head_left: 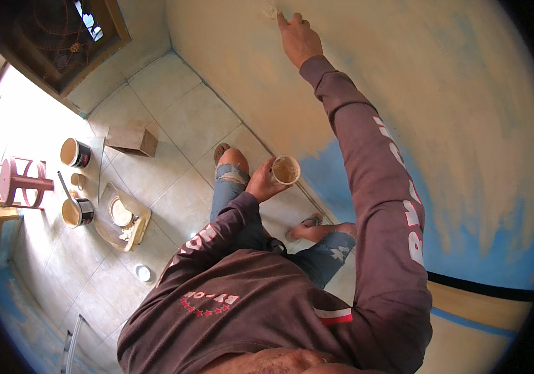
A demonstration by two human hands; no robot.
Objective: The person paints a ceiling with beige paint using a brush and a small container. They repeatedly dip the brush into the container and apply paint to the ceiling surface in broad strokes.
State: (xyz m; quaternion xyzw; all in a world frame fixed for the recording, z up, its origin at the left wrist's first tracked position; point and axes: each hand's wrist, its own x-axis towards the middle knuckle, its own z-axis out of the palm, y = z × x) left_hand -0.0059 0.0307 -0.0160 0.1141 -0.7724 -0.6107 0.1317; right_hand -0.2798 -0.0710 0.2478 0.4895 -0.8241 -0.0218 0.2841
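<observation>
My left hand (263,184) is wrapped round a small cup (286,170) with cream-coloured stuff inside, held tilted in front of my knees. My right arm reaches far up along the wall (367,37). At its end my right hand (300,41) is against the wall with its index finger stretched out and the other fingers partly bent. By that fingertip is a small whitish patch (271,12) on the wall. I see no tool in the right hand. The wall is beige above, with blue showing lower down.
On the tiled floor (173,112) to my left stand a paint bucket (83,154), another bucket with a stick (85,213), a tray (143,218) with a round container, and a wooden box (140,142). Farther left is a reddish stool (14,182), near the bright doorway.
</observation>
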